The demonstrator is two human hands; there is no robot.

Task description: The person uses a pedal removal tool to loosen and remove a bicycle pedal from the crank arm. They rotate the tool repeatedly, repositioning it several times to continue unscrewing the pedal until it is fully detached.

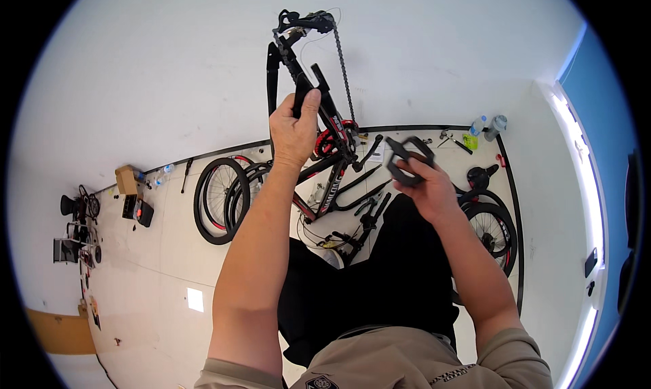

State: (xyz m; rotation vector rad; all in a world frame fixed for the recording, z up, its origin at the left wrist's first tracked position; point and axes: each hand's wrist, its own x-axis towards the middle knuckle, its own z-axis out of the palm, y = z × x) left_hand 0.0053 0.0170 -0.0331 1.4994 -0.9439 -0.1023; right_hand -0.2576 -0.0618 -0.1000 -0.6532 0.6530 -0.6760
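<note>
A black and red bicycle frame [332, 187] stands upside down in front of me, its rear end raised. My left hand [296, 130] is closed around one of its black rear tubes. At the top hangs the rear derailleur [319, 23], and a chain [344, 67] runs down from it to the red crankset [327, 143]. In my right hand [436, 191] is a black pedal [422, 147], pinched between thumb and fingers and slightly blurred. The pedal is apart from the crank arm [369, 153], which lies just to its left. Below the frame is a handlebar [366, 226] with cables.
Wheels [203, 209] lean at the left of the frame; another wheel [510, 236] and a saddle [479, 179] are at the right. Pliers [458, 141] and two bottles [497, 126] sit by the far wall [434, 56]. Farther left are a cardboard box [126, 180] and a black case [144, 214].
</note>
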